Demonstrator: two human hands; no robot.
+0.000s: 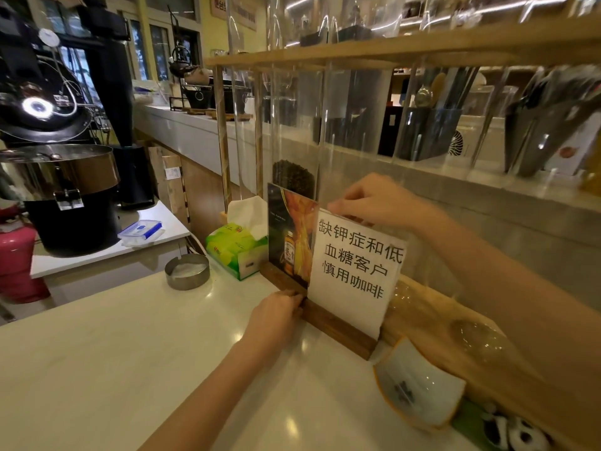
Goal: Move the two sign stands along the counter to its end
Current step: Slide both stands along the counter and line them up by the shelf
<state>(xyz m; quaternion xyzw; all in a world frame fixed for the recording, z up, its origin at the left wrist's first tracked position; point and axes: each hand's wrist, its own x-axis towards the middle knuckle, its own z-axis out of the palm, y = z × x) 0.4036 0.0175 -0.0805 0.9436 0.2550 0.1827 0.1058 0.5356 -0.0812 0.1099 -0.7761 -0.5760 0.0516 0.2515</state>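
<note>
Two sign stands stand end to end on the white counter (113, 346), each on a dark wooden base. The nearer one holds a white sheet with black Chinese characters (354, 268). The farther one holds a dark poster with a bottle and orange swirl (289, 232). My left hand (276, 312) pinches the wooden base where the two stands meet. My right hand (374, 200) grips the top edge of the white sign. Both signs stand upright against the glass screen.
A green tissue box (232, 252) sits just beyond the poster stand, with a round metal ashtray (187, 271) to its left. A small white and orange dish (419, 385) lies near the white sign's base. A wooden shelf with clear tubes (325, 125) lines the right. A coffee roaster (65, 177) stands at left.
</note>
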